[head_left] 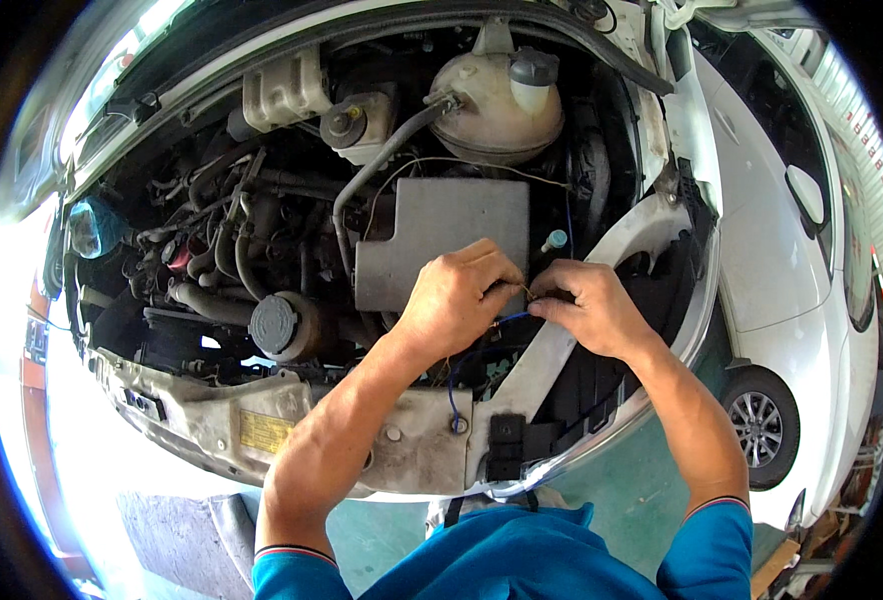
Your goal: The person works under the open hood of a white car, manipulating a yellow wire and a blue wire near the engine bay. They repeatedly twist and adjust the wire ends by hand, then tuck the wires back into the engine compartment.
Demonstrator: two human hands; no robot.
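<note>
**Technician A:** Working inside the open engine bay [262, 250], both hands meet just in front of the grey rectangular cover [442, 235]. Report the left hand.

**Technician B:** Left hand [457, 300]: fingers curled in, thumb and fingertips pinched together on a thin wire [526, 291] at the point where the two hands meet. The hand is nearly closed; only the pinch is in use.

**Technician A:** Right hand?

**Technician B:** Right hand [590, 308]: also curled, fingertips closed on the same wire from the other side. The two sets of fingertips are almost touching. A thin blue wire [507, 319] leaves the pinch point, runs under the left hand and drops in a loop toward the front crossmember [412, 450].

**Technician A:** Location of the wire relative to fixed parts?

**Technician B:** It sits just below the lower right corner of the grey cover, above the black relay block [507, 445] on the crossmember. A small pale blue cap [556, 240] stands just above the right hand. Whether the wire ends are joined cannot be determined; they are too small to resolve.

**Technician A:** Surroundings?

**Technician B:** A cream coolant reservoir [497, 95] with a grey cap sits behind the cover. A round black cap [275, 325] lies to the left, among dark hoses. A white car [792, 250] is parked to the right, well apart from the hands.
</note>
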